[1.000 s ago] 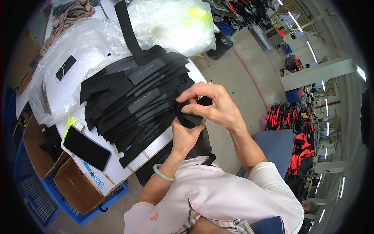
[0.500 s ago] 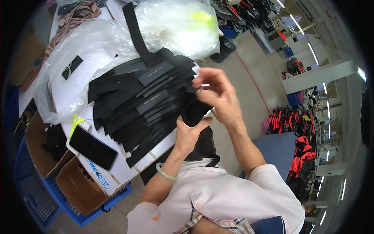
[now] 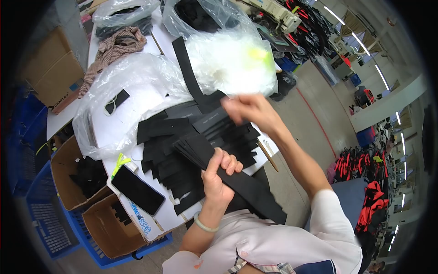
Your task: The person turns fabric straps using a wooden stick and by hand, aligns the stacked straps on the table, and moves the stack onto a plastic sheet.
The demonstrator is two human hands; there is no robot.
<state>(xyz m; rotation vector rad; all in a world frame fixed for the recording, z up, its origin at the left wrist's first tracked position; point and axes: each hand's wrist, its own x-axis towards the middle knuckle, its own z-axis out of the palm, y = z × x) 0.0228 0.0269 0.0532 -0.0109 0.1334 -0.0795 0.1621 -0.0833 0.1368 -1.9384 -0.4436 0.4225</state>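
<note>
Black strip bundle (image 3: 250, 192) slanted lengthwise, right of phone (image 3: 138, 189): nearer end pointed up-left, farther end down-right. Left hand (image 3: 219, 176) was clamped around bundle's middle. Right hand (image 3: 250, 112) was apart, up-right of phone, blurred; couldn't tell whether gripping.

A sewing machine (image 3: 282, 16) and fabric strips (image 3: 175, 166) mark a workshop.

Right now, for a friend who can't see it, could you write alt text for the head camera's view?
A person's left hand grips a bundle of black strips at a white table bearing a pile of similar strips; the right hand, blurred, appears over the pile's upper right. A phone lies left of the pile.
</note>
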